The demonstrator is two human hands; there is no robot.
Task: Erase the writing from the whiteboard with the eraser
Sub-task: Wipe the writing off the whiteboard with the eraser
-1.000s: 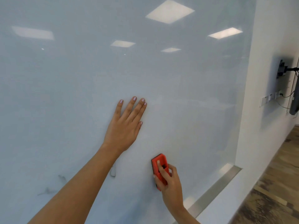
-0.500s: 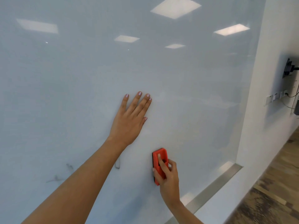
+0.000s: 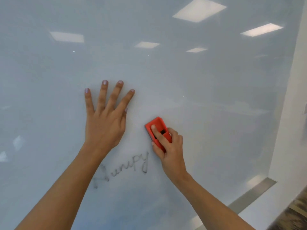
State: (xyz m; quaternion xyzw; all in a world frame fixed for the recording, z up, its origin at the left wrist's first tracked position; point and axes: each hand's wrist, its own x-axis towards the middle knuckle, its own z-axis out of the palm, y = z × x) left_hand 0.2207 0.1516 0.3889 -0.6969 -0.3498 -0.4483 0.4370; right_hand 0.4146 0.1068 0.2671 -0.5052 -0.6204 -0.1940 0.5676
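Since a moment ago my left hand (image 3: pixel 104 123) has fanned out: the fingers, then close together, now lie spread and flat against the whiteboard (image 3: pixel 207 97). My right hand (image 3: pixel 172 147) has climbed and come nearer the left one, bringing the red eraser (image 3: pixel 159 124) up with it. I grip the eraser with thumb and fingers curled round its sides and the forefinger laid along its back, its face against the board. Grey writing (image 3: pixel 127 167), hidden behind my left forearm before, now shows between my two wrists, just below and left of the eraser; its first letter is smeared. The board is pale and glossy and mirrors ceiling lights (image 3: pixel 199 9). A metal ledge (image 3: pixel 254 191) runs along its lower right edge, a white wall (image 3: pixel 292 130) stands beyond it, and wood floor (image 3: pixel 295 214) shows in the corner.
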